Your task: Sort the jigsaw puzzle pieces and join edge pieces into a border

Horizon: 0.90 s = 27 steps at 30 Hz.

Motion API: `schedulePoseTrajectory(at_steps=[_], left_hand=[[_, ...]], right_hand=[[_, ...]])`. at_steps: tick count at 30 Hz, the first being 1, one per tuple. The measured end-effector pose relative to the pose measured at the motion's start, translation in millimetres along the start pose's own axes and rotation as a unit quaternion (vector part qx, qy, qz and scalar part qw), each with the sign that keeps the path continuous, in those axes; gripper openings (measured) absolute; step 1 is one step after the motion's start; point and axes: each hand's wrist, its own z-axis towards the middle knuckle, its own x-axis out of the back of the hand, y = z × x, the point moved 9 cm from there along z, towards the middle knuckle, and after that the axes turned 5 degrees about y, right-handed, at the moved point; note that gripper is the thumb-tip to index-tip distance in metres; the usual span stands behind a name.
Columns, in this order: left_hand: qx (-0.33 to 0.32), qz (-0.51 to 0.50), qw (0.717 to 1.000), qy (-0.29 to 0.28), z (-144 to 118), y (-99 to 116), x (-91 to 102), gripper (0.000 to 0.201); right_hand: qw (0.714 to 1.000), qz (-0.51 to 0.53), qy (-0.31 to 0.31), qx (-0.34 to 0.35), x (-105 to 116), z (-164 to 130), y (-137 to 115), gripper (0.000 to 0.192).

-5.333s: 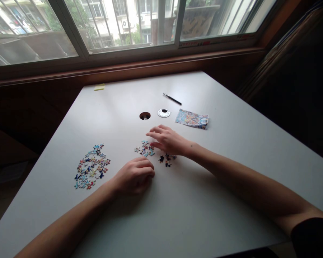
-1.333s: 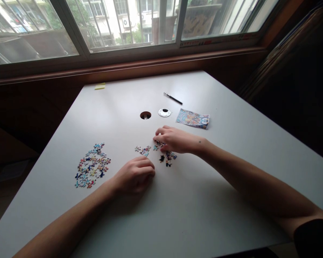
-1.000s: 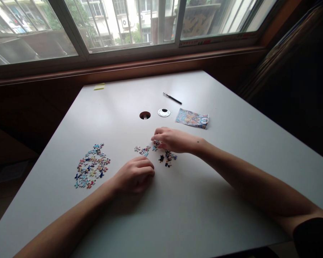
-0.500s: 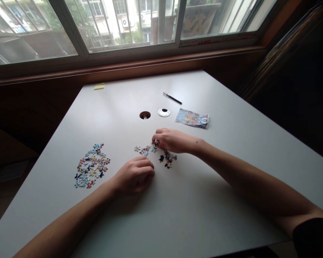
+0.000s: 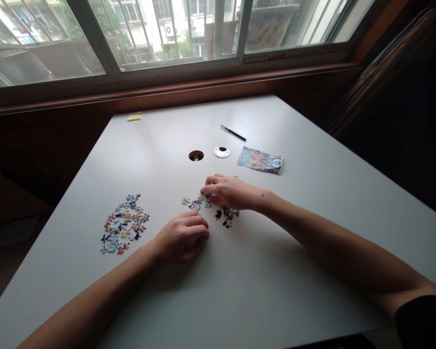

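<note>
Pieces (image 5: pixel 208 204) are being partly covered by the bent right hand (image 5: pixel 228 190); the curled left hand (image 5: pixel 183 234) is being rested nearby, presumably for support; whether either is pinching cannot be told.

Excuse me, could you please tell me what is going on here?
A person's right grip is at a small cluster of jigsaw pieces; whether it holds one is unclear. The left grip rests curled on the table near them. A larger spread of pieces lies further left.

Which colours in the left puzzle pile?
Puzzle pieces: light blue, dark blue, red and yellow; head view.
</note>
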Motion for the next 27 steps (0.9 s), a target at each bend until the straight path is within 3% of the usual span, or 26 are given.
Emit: schedulePoseTrajectory(at_steps=[9,20,27], left_hand=[[-0.002,-0.005,1.0,0.007,2.1,2.4,3.0,0.015],[0.0,0.0,1.0,0.008,1.9,2.7,3.0,0.013],[-0.003,0.002,1.0,0.005,1.4,1.6,1.8,0.013]], right_hand=[[1.0,0.01,0.001,0.01,0.6,0.7,-2.1,0.013],[0.998,0.039,-0.027,-0.035,-2.6,-1.8,3.0,0.023],[0.996,0.08,-0.016,-0.026,0.8,-1.6,0.6,0.011]])
